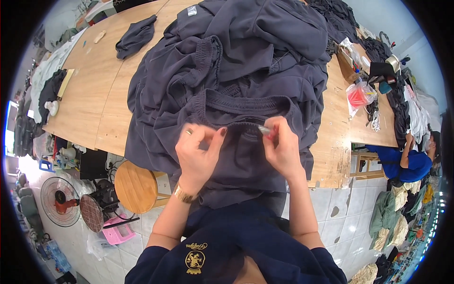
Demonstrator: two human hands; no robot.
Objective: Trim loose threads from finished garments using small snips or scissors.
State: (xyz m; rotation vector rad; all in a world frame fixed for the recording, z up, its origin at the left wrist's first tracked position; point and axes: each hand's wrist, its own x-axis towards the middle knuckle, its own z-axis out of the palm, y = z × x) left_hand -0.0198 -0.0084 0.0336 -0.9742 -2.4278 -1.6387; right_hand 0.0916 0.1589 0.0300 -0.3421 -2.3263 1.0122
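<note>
A dark grey pair of trousers with a gathered elastic waistband (246,105) lies in front of me, waist opening upward. A dark drawstring loop hangs from the front of the waistband. My left hand (196,154) is at the left of the front edge, thumb and forefinger closed on the cloth; its fingertips are slightly blurred. At the right of that edge, my right hand (282,149) pinches a small silvery metal tool (264,129), its lower part hidden in the fingers. More dark grey garments (274,33) are heaped beyond, another elastic waistband (208,59) among them.
The pile covers the middle of a wooden table (90,94). A small dark cloth piece (136,37) lies at far left. To the right are a red-filled plastic bag (360,94) and white cord (375,120). A round stool (135,187) and fan (60,201) stand left; a person in blue (406,163) sits right.
</note>
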